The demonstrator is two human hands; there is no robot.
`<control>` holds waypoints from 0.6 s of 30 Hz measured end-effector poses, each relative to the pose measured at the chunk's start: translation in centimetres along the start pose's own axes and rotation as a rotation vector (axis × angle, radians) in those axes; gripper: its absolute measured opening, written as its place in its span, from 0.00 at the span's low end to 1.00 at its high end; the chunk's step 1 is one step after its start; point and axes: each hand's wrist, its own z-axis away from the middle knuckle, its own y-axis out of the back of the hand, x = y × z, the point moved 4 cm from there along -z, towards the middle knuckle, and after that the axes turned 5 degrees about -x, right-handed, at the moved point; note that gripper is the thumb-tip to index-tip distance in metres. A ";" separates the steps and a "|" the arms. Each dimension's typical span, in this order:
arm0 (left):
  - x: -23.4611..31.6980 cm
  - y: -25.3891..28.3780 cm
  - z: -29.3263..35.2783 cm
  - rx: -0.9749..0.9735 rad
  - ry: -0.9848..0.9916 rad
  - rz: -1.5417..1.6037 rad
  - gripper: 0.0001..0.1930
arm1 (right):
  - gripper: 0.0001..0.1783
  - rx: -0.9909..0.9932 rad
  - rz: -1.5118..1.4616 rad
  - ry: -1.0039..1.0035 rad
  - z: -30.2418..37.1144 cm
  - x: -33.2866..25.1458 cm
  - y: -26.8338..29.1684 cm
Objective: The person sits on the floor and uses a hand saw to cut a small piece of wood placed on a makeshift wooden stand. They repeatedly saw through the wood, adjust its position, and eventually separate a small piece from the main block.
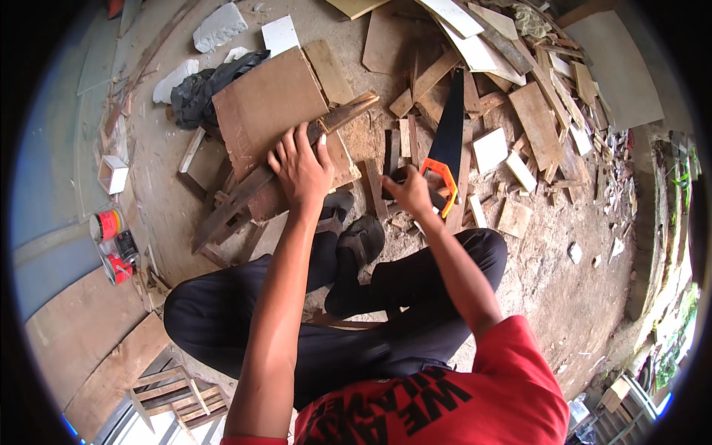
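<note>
My left hand (302, 167) bears down on a dark wooden strip (236, 202), its fingers bent over the strip's far edge. That strip lies slantwise across a brown board (268, 104), one end splintered. Lower and to the right, my right hand (411, 194) is closed, with something dark at its fingertips that I cannot make out. Just beyond it lies a handsaw (446, 126) with a black blade and an orange handle, blade pointing away from me. The saw's handle is beside the right hand, and I see no grip on it.
Wood offcuts (538, 122) are heaped at the far right. A black plastic bag (211, 90) and a white block (220, 28) lie at the far left. Red cans (117, 268) stand by the left wall. My sandalled foot (361, 239) is close below the boards.
</note>
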 end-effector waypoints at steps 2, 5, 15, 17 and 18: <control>-0.2 0.1 0.0 0.015 0.000 -0.024 0.20 | 0.27 0.059 -0.142 -0.016 2.3 -1.1 -1.5; -0.1 0.0 0.2 0.021 0.002 -0.023 0.20 | 0.37 0.067 0.240 -0.040 3.5 -0.1 -5.2; -0.2 0.1 0.4 -0.021 0.032 -0.006 0.22 | 0.27 -0.434 -0.793 -0.210 1.1 3.4 -3.7; -0.2 0.2 0.1 -0.002 0.024 -0.014 0.21 | 0.22 -0.415 -1.182 -0.341 0.9 2.9 -2.9; 0.0 0.3 0.2 0.012 0.020 -0.011 0.21 | 0.20 -0.386 -1.301 -0.366 0.6 3.0 -2.5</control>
